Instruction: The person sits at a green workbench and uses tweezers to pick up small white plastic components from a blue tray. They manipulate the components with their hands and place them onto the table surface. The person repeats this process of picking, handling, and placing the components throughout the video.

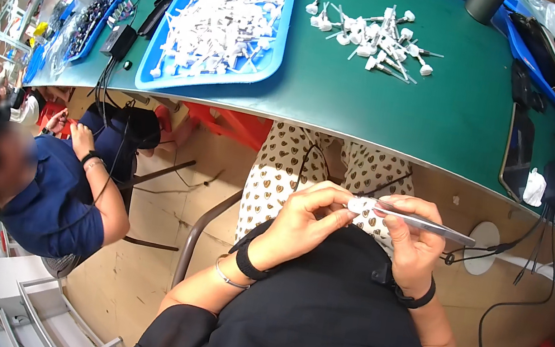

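Above my lap, my left hand (pixel 304 223) pinches a small white pump head (pixel 360 205) between thumb and fingertips. My right hand (pixel 414 242) is closed around a slim grey metal tool (pixel 446 231). One end of the tool reaches the pump head; the other points out to the right. Its exact kind is hard to make out, since the fingers cover much of it. On the green table beyond my hands lies a loose pile of white pump heads with thin tubes (pixel 385 42). A blue tray (pixel 279 50) to the left holds many more.
The green table (pixel 374 116) has its front edge beyond my knees. Black boxes and cables (pixel 121 43) lie left of the tray. A dark flat device (pixel 518 150) and a grey cylinder (pixel 484 3) stand at the right. At the left a co-worker in a blue shirt (pixel 59 197) sits close by.
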The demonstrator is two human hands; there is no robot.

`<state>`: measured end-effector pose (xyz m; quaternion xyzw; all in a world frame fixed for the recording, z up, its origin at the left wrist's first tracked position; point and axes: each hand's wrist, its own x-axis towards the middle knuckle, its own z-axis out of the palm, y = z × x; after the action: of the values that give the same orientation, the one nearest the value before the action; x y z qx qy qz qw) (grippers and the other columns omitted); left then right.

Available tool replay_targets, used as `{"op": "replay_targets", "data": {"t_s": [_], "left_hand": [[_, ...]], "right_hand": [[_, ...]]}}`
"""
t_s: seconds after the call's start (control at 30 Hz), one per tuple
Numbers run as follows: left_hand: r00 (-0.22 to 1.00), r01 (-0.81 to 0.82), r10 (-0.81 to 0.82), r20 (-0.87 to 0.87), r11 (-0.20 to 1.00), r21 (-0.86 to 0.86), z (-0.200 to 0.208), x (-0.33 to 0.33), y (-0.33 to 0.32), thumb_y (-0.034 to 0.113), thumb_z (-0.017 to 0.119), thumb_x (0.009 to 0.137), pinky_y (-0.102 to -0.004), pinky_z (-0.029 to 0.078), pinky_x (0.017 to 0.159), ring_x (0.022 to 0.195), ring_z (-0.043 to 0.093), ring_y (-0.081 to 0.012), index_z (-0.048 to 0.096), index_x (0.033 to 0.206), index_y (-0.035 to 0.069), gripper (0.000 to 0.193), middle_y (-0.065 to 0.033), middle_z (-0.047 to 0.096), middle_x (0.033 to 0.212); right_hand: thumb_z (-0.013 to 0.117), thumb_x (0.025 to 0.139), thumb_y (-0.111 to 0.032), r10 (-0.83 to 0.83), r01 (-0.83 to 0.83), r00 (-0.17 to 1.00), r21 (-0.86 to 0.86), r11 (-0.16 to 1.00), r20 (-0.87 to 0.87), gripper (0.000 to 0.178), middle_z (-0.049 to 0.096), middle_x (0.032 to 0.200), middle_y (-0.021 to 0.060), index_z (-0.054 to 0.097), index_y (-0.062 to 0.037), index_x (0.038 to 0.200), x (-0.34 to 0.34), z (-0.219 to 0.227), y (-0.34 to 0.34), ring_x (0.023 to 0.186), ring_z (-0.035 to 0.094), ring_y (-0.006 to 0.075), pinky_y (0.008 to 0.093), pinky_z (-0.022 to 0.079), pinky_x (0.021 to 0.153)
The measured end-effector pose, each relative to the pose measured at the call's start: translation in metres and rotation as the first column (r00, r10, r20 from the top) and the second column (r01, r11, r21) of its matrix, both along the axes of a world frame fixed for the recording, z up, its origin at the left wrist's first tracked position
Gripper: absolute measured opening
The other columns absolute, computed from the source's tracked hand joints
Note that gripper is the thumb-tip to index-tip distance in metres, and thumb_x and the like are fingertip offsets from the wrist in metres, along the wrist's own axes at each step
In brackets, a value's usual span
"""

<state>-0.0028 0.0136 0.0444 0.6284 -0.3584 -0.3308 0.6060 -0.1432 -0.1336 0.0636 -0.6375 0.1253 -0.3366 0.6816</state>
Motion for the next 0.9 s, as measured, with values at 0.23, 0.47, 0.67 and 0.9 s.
{"op": "replay_targets", "data": {"t_s": [0.23, 0.47, 0.67, 0.9], "left_hand": [[0.995, -0.049, 0.054, -0.085, 0.997, 0.059, -0.015, -0.001, 0.004, -0.002, 0.070, 0.095, -0.0239, 0.059, 0.076, 0.088, 0.071, -0.0124, 0.069, 0.109, -0.004, 0.014, -0.0064, 0.067, 0.106], [0.992, -0.082, 0.084, 0.091, 0.996, -0.031, -0.024, 0.002, 0.004, -0.002, 0.072, 0.094, -0.0250, 0.059, 0.073, 0.088, 0.071, -0.0140, 0.072, 0.108, -0.002, 0.015, -0.0082, 0.068, 0.101], [0.980, -0.111, 0.118, 0.162, 0.993, -0.050, -0.029, 0.003, 0.005, -0.002, 0.074, 0.092, -0.0264, 0.058, 0.069, 0.084, 0.070, -0.0158, 0.073, 0.104, -0.001, 0.012, -0.0100, 0.069, 0.100], [0.957, -0.122, 0.139, 0.253, 0.989, -0.083, -0.027, 0.005, 0.003, -0.002, 0.076, 0.089, -0.0266, 0.057, 0.066, 0.080, 0.069, -0.0168, 0.072, 0.098, -0.002, 0.010, -0.0112, 0.069, 0.098]], "right_hand": [[0.071, 0.095, 0.001, -0.006, -0.001, 0.996, -0.078, 0.997, -0.085, 0.018, 0.071, 0.107, 0.0140, 0.067, 0.0035, 0.112, 0.004, -0.003, 0.015, 0.098, 0.070, 0.0202, 0.0311, 0.056, 0.087], [0.071, 0.095, 0.001, -0.023, 0.004, 0.996, -0.201, 0.980, -0.091, 0.014, 0.072, 0.104, 0.0142, 0.067, 0.0034, 0.108, 0.016, -0.010, 0.019, 0.092, 0.071, 0.0209, 0.0311, 0.057, 0.082], [0.071, 0.094, 0.002, -0.026, -0.012, 0.988, -0.239, 0.971, -0.153, 0.012, 0.072, 0.101, 0.0133, 0.067, 0.0030, 0.106, 0.020, -0.011, 0.019, 0.090, 0.071, 0.0197, 0.0303, 0.057, 0.080], [0.070, 0.095, 0.002, -0.044, -0.002, 0.980, -0.230, 0.973, -0.196, 0.011, 0.072, 0.100, 0.0129, 0.067, 0.0030, 0.105, 0.022, -0.013, 0.020, 0.088, 0.070, 0.0178, 0.0288, 0.058, 0.078]]}}
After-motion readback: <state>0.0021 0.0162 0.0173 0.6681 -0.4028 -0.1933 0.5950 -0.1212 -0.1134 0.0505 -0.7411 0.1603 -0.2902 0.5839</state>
